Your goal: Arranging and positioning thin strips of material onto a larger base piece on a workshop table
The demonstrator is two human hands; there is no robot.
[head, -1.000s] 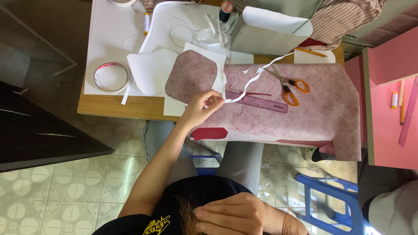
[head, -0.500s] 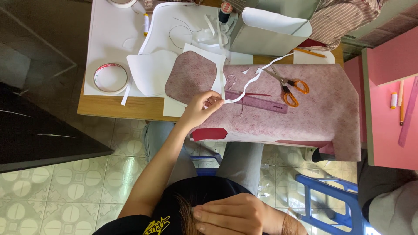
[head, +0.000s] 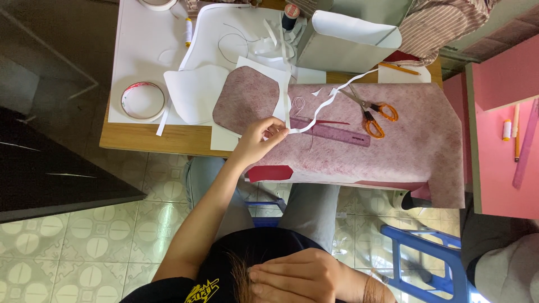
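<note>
L hand (head: pixel 259 140) is closed in a pinch on the near end of a white strip (head: pixel 331 101), w/ the strip's long axis run up and to the right away from the hand, over the purple ruler (head: pixel 331 132); orange scissors (head: pixel 373 115) are seen further right. R hand (head: pixel 297 278) is held low against the body, well apart; its grip can't be told, fingers partly cut off by the frame edge.

A home craft corner. A wooden table (head: pixel 168 137) on patterned floor tiles (head: pixel 67 247) holds pink fabric (head: pixel 393 151), scissors (head: pixel 373 115), ruler (head: pixel 331 132) and tape roll (head: pixel 143 101).
</note>
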